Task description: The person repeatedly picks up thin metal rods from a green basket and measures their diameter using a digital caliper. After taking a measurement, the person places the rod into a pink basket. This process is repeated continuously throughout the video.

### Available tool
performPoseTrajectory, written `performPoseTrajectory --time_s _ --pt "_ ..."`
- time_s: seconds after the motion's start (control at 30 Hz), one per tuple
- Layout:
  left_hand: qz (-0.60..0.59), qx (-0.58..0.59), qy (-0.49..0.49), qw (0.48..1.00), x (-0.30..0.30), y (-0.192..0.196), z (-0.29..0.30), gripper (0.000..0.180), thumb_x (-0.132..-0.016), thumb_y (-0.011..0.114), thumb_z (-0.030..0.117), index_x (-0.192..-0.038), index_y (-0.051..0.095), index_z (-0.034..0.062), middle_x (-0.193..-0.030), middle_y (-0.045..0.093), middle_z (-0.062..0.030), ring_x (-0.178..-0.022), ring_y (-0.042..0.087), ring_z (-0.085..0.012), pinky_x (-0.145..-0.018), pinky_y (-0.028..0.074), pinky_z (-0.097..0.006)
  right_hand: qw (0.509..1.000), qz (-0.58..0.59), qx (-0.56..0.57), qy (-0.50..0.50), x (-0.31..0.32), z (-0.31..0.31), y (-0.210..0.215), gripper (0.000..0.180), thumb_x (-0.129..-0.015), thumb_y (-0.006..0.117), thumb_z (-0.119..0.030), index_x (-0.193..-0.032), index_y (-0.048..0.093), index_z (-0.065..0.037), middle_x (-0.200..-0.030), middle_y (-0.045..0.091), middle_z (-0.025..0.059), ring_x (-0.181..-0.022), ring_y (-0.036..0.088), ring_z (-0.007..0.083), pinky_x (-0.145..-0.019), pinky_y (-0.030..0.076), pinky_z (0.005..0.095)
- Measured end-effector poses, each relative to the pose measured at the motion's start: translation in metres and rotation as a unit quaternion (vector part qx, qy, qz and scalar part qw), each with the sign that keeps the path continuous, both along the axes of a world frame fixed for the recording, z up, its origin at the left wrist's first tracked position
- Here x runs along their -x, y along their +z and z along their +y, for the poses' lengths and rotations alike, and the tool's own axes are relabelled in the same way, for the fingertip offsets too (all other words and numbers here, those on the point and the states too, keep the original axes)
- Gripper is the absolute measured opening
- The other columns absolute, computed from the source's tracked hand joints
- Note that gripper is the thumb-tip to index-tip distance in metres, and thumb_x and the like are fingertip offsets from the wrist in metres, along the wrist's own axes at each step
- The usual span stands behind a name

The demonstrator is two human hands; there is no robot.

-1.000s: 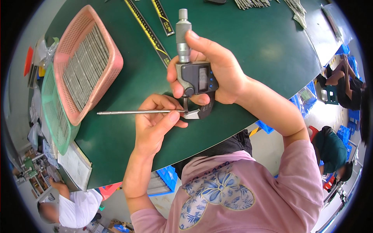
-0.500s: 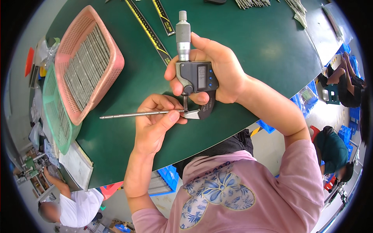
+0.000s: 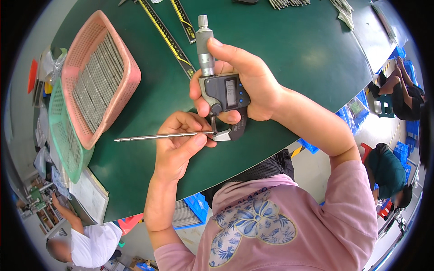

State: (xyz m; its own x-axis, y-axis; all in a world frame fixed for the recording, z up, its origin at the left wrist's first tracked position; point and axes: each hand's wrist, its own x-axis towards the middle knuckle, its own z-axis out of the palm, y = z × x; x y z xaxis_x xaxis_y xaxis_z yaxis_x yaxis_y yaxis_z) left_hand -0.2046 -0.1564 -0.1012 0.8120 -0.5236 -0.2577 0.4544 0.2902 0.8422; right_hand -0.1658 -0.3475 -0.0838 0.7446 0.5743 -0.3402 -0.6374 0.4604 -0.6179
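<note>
My right hand (image 3: 244,81) grips a digital micrometer (image 3: 221,92), its grey thimble pointing up and its small screen facing me. My left hand (image 3: 178,144) pinches a thin metal rod (image 3: 153,136) that lies level and points left. The rod's right end sits in the micrometer's jaw, between the spindle and the anvil. Both hands hover over a dark green table (image 3: 289,49).
A pink basket (image 3: 97,77) full of metal rods stands at the left, with a green basket (image 3: 65,135) beside it. Two long rulers (image 3: 167,36) lie at the back. More rods (image 3: 289,3) lie at the far edge. Other people sit at the lower left and the right.
The rod and both hands have shifted slightly; the rod's tip stays in the micrometer's jaw. The grips are the same.
</note>
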Motion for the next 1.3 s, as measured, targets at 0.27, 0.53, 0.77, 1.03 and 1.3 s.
performPoseTrajectory --time_s 0.27,0.53,0.77,1.03,1.3 --pt "-0.006 0.009 0.003 1.0 -0.0002 -0.0031 -0.0004 0.017 -0.076 0.06 0.002 -0.088 0.049 0.001 -0.088 0.054 -0.0094 -0.08 0.057 -0.0153 -0.07 0.054 -0.031 1.0 0.003 -0.008 0.003 -0.0001 -0.0006 0.001 0.067 -0.084 0.031 -0.059 -0.08 0.055 0.004 -0.063 0.057 0.0134 -0.036 0.042 0.0148 -0.034 0.034 0.0217" --pt "-0.003 0.013 0.0 1.0 -0.0011 -0.0005 -0.0001 0.014 -0.076 0.059 0.0 -0.085 0.049 0.002 -0.086 0.055 -0.0101 -0.078 0.057 -0.0161 -0.069 0.053 -0.031 0.999 0.012 -0.03 0.0 0.0013 -0.0004 -0.0023 0.067 -0.086 0.025 -0.056 -0.085 0.054 0.005 -0.066 0.056 0.0139 -0.037 0.042 0.0147 -0.035 0.035 0.022" --pt "-0.019 0.025 -0.018 0.999 -0.0018 -0.0035 0.0017 0.013 -0.075 0.058 -0.004 -0.083 0.05 0.0016 -0.088 0.054 -0.0104 -0.078 0.057 -0.017 -0.071 0.052 -0.031 0.999 0.03 -0.032 0.008 0.0006 -0.0012 -0.0014 0.068 -0.084 0.028 -0.057 -0.085 0.054 0.005 -0.066 0.056 0.0151 -0.039 0.042 0.0158 -0.035 0.035 0.0224" --pt "-0.019 0.034 -0.024 0.999 -0.0022 -0.004 0.0032 0.012 -0.074 0.058 -0.006 -0.082 0.052 0.0011 -0.09 0.053 -0.0105 -0.079 0.057 -0.0176 -0.071 0.052 -0.031 1.0 0.023 -0.017 0.006 0.0003 -0.0003 0.0007 0.068 -0.083 0.03 -0.058 -0.083 0.055 0.005 -0.065 0.057 0.0156 -0.04 0.044 0.0162 -0.035 0.035 0.0226" --pt "-0.021 0.024 -0.025 0.999 -0.0031 -0.004 0.0031 0.012 -0.074 0.059 -0.005 -0.082 0.052 0.0018 -0.09 0.053 -0.0101 -0.079 0.057 -0.0174 -0.071 0.052 -0.031 1.0 0.007 0.001 -0.001 0.0011 0.0015 0.0004 0.068 -0.084 0.031 -0.059 -0.079 0.055 0.004 -0.063 0.057 0.0134 -0.036 0.042 0.0148 -0.033 0.034 0.0218"
